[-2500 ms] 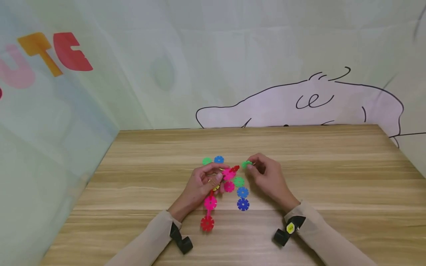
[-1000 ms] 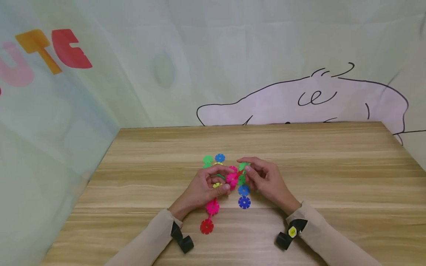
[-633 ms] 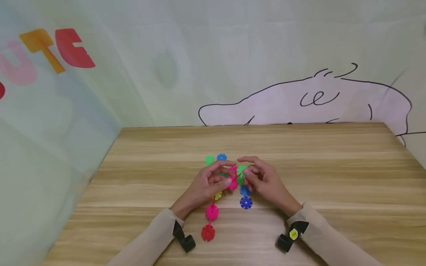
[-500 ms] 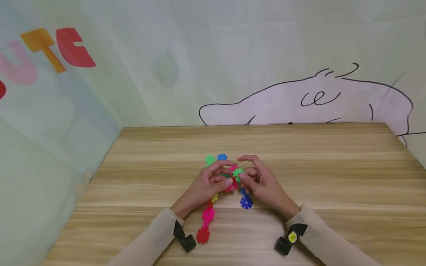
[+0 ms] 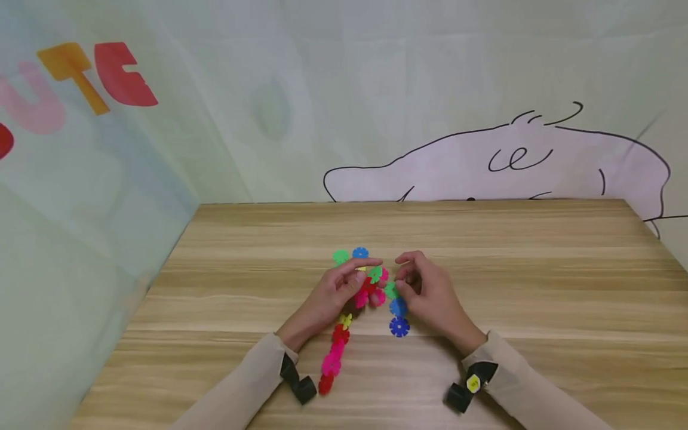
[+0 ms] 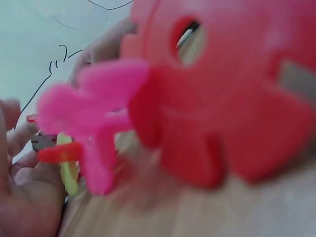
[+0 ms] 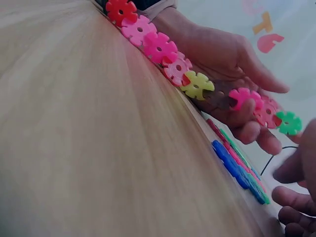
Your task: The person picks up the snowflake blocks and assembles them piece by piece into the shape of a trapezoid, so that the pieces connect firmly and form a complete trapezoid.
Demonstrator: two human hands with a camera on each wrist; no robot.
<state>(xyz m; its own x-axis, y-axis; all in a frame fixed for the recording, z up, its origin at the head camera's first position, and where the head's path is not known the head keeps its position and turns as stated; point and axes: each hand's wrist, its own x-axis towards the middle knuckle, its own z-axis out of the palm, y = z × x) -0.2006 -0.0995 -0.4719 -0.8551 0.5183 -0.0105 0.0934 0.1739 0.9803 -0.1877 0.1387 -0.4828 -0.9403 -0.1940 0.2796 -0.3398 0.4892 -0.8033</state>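
Note:
Notched plastic discs joined in a chain run through my left hand (image 5: 328, 298); in the right wrist view its fingers curl about the pink part, past the yellow disc (image 7: 197, 86) and a brown one (image 7: 219, 96). A green disc (image 7: 289, 123) forms the far end. Pink discs (image 5: 331, 363) and a red end disc (image 5: 325, 384) hang toward the wrist, the red one large in the left wrist view (image 6: 247, 123). My right hand (image 5: 438, 292), fingers loosely bent, holds nothing visible, just right of the green end disc (image 5: 375, 274).
Beneath and between the hands lie other joined discs, with a dark blue one (image 5: 399, 326) nearest the front and green (image 5: 341, 257) and blue ones (image 5: 360, 254) at the back. A printed cloth (image 5: 301, 107) stands behind the wooden table (image 5: 510, 239).
The green disc that my right hand held is now on the chain's end, and that hand has let go and moved right. The chain's lower end has swung left and toward me.

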